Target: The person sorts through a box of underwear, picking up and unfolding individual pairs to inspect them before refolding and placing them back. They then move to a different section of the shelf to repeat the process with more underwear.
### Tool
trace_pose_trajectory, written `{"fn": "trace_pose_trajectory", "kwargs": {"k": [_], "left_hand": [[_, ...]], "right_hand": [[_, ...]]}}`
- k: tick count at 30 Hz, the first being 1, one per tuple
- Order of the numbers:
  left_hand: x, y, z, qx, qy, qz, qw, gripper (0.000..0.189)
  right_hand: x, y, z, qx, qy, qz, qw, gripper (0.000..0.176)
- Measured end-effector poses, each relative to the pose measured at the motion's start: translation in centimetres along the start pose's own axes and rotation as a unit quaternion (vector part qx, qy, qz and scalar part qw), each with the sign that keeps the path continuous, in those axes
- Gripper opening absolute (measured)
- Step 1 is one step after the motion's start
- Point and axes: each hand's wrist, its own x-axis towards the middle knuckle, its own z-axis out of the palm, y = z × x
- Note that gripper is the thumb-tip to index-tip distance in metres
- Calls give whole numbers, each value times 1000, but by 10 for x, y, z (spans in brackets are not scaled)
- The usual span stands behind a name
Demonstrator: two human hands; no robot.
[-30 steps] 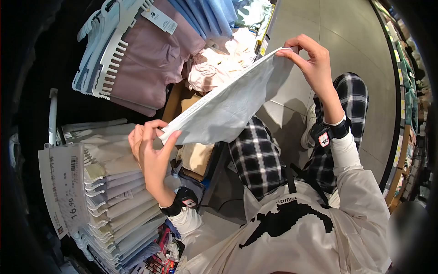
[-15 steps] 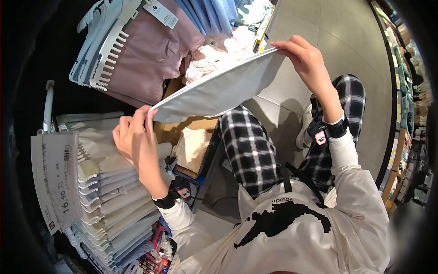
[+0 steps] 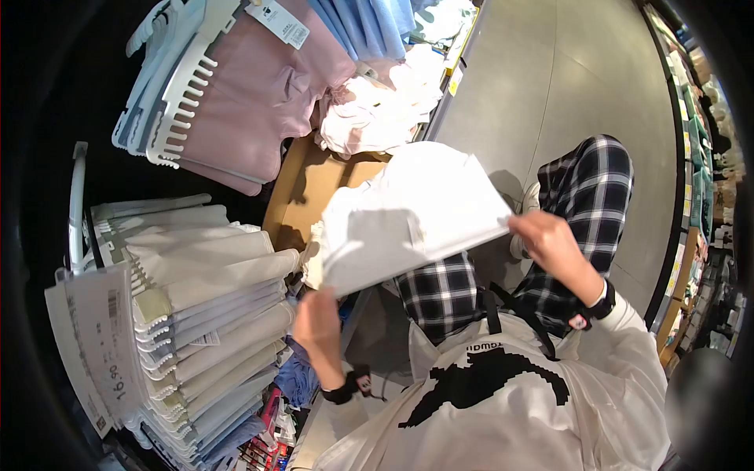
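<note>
A white garment [image 3: 424, 208] is stretched over my lap, its straight near edge drawn taut between both hands. My left hand [image 3: 318, 326], somewhat blurred, pinches the near left corner. At the right corner, the fingers of my right hand [image 3: 548, 245] are closed on the same edge. A shadow falls across the middle of the cloth. Part of a cream cloth [image 3: 312, 263] shows beyond its left side, and a brown cardboard box [image 3: 294, 196] is partly hidden behind it.
To my left hangs a dense row of pale garments on hangers [image 3: 212, 314], beside a price sign [image 3: 98, 345]. Pink garments [image 3: 243, 102] hang at the upper left, near crumpled pale pink clothing [image 3: 377, 110]. A stocked shelf [image 3: 691, 173] runs along the right, across the grey floor [image 3: 589, 78].
Both hands have come down and toward my body with the white garment. It has tipped from raised and steep to flatter, showing its broad upper face. More of the cardboard box shows.
</note>
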Motion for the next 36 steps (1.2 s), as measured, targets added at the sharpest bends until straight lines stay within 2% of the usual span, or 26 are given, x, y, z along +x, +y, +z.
{"fn": "trace_pose_trajectory", "kwargs": {"k": [1,2,3,4,8,10,14,16,17,20,22,23,25,26,28,31,35,36], "left_hand": [[-26,-1,4,98,-42,80,991,21],[-42,12,4,161,-90,101,978,21],[-64,12,17,75,-106,73,989,19],[-85,16,26,75,-142,71,985,18],[-109,44,37,6,-202,23,979,21],[-118,44,42,-53,-224,-12,973,25],[-121,38,42,-17,-200,-32,979,28],[-111,31,35,13,-240,23,970,30],[-108,30,32,12,-241,22,970,30],[-99,25,31,-14,-248,58,967,30],[-93,20,32,-102,-253,92,958,28],[-91,21,34,-102,-252,92,958,28],[-84,23,34,-132,-306,108,936,23],[-80,28,32,-132,-307,109,936,23],[-68,45,27,-104,-356,21,928,18],[-81,48,43,-110,-370,62,921,21],[-93,68,60,-110,-368,39,923,35],[-91,76,61,-121,-335,17,934,41]], "right_hand": [[-16,1,10,20,-38,21,999,31],[-29,0,18,21,-70,44,996,30],[-39,0,25,22,-102,67,992,29],[-47,2,32,17,-139,72,988,19],[-66,3,58,0,-179,68,981,15],[-69,5,63,-45,-221,101,969,15],[-65,10,55,3,-232,121,965,14],[-64,15,53,26,-186,107,976,13],[-61,15,51,26,-188,108,976,13],[-53,10,36,48,-142,99,984,13],[-51,11,36,40,-136,97,985,13],[-51,12,36,32,-129,93,987,13],[-52,10,41,11,-140,93,986,13],[-53,9,44,-11,-150,95,984,12],[-55,9,48,-6,-152,102,983,12],[-60,5,55,-12,-138,112,984,14],[-65,3,69,-77,-119,127,982,19],[-67,3,71,-79,-120,127,981,19]]}}
